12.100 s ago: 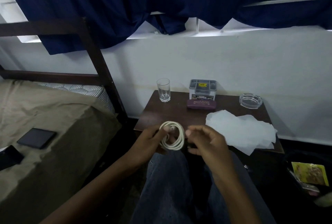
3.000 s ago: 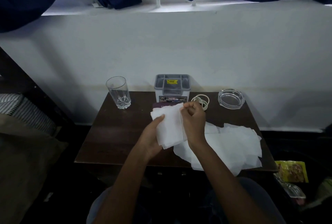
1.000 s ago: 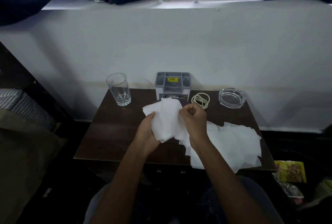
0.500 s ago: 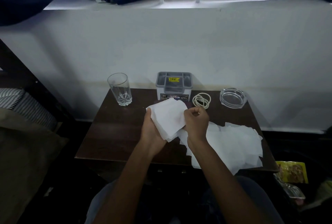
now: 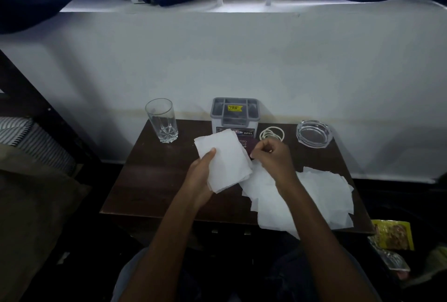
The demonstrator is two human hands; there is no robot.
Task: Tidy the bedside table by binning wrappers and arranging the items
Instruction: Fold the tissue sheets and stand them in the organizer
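Observation:
My left hand [image 5: 202, 177] holds a small stack of white tissue sheets [image 5: 223, 158] above the middle of the dark bedside table [image 5: 150, 180], thumb on top. My right hand [image 5: 273, 156] hovers just right of the stack with fingers curled; whether it pinches a sheet I cannot tell. Several loose white tissues [image 5: 312, 195] lie spread over the table's right half. A maroon case [image 5: 248, 145] peeks out behind the stack.
Along the table's back edge stand a clear glass [image 5: 162, 120], a grey organiser box [image 5: 235, 116], a coiled white cable [image 5: 272, 133] and a glass ashtray [image 5: 313, 133]. Snack wrappers [image 5: 391, 235] lie low at the right. A bed [image 5: 31, 180] is to the left.
The stack in my left hand has grown tidier and flatter. My right hand has come off the stack and shifted slightly right.

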